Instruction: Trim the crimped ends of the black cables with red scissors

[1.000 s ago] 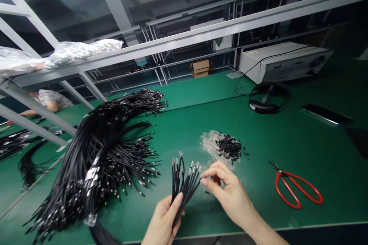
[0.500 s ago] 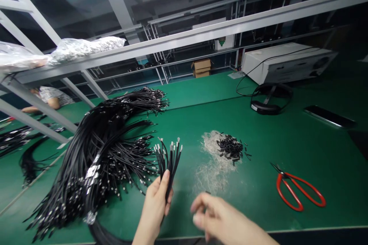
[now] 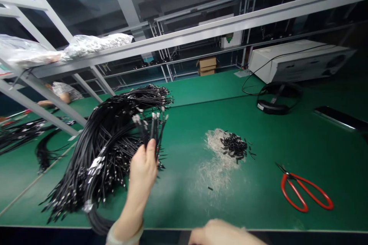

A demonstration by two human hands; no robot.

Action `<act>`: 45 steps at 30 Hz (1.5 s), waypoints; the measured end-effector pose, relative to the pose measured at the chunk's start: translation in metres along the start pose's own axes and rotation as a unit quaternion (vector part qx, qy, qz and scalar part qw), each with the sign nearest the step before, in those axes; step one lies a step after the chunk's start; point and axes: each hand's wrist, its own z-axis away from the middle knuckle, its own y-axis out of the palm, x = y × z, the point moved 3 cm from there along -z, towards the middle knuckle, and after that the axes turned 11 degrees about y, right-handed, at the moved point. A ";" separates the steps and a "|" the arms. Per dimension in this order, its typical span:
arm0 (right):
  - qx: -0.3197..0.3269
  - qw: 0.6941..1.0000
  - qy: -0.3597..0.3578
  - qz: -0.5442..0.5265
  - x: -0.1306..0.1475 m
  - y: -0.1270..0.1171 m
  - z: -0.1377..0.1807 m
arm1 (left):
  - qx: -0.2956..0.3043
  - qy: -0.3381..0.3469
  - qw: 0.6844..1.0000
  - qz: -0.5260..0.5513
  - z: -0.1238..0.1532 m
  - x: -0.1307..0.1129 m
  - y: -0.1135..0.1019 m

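Observation:
My left hand (image 3: 141, 168) is closed round a small bunch of black wires (image 3: 152, 128) with silvery stripped tips, held upright over the big heap of black wire bundles (image 3: 97, 149) on the green table (image 3: 258, 199). Only the top of my right hand (image 3: 221, 235) shows at the bottom edge, near the table's front; its fingers are hidden. A pile of black sleeve bits (image 3: 234, 146) lies on pale wire shavings (image 3: 214, 164) to the right of my left hand.
Red-handled scissors (image 3: 306, 193) lie at the right front. A black cable coil (image 3: 273, 101), a white box (image 3: 299, 61) and a dark phone (image 3: 339, 118) sit further back. A metal rack (image 3: 184, 38) crosses overhead. Another person's arm (image 3: 54, 101) rests at the far left.
My left hand has carried the small bunch of wires leftward and up over the big heap. My right hand has let go of the tips and dropped back to the bottom edge.

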 end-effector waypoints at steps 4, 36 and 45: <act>-0.060 0.990 0.113 0.052 0.001 -0.070 0.033 | 0.020 -0.011 0.992 -0.122 -0.023 0.027 0.065; -0.361 0.812 0.170 -0.426 -0.056 -0.102 -0.003 | 0.160 0.071 0.950 0.259 0.091 -0.031 0.129; -0.350 0.866 0.177 -0.311 -0.045 -0.105 0.002 | 0.147 0.043 0.952 0.266 0.094 -0.041 0.125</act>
